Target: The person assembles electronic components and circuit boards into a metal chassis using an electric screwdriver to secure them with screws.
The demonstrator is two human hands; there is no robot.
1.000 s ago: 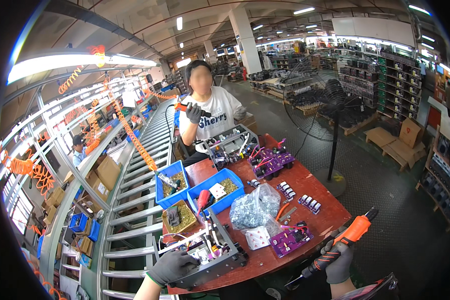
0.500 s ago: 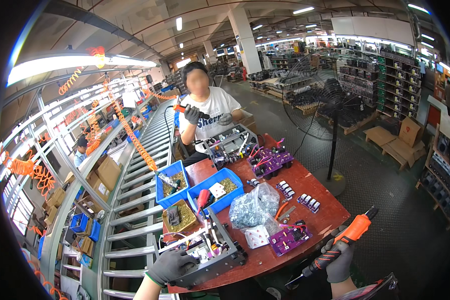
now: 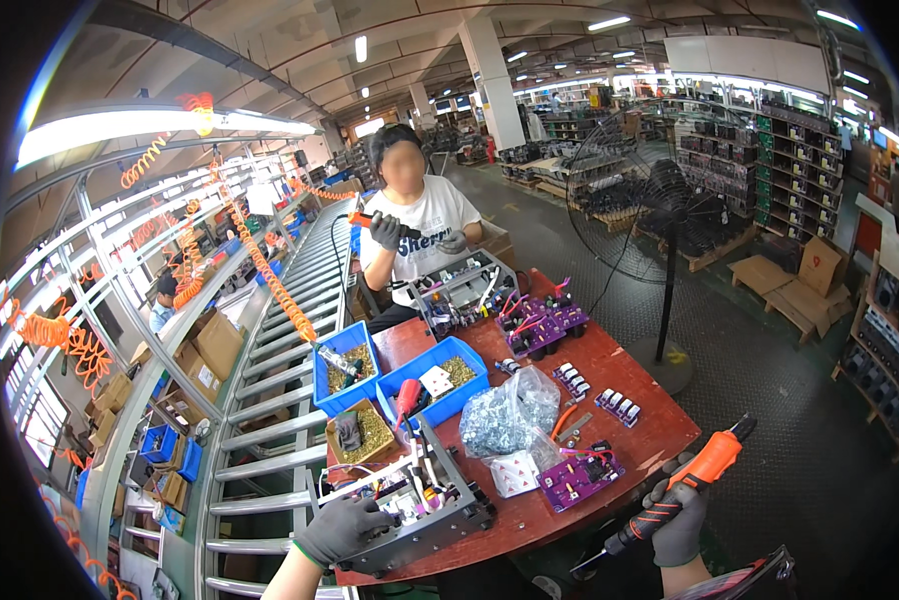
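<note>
Gloved, the left hand (image 3: 342, 532) lies palm down at lower centre-left, its forearm rising from the bottom edge and its fingers bent over the near end of the open chassis (image 3: 445, 535), which sits on the counter (image 3: 625, 367); whether it pinches a part inside, I cannot tell. At lower right the right hand (image 3: 680, 530) is wrapped around the driver (image 3: 710, 458), bit slanting toward lower left. Both hands match their places a second ago; the co-worker's free hand (image 3: 454, 242), upper centre, has shifted inward across the shirt (image 3: 452, 205).
</note>
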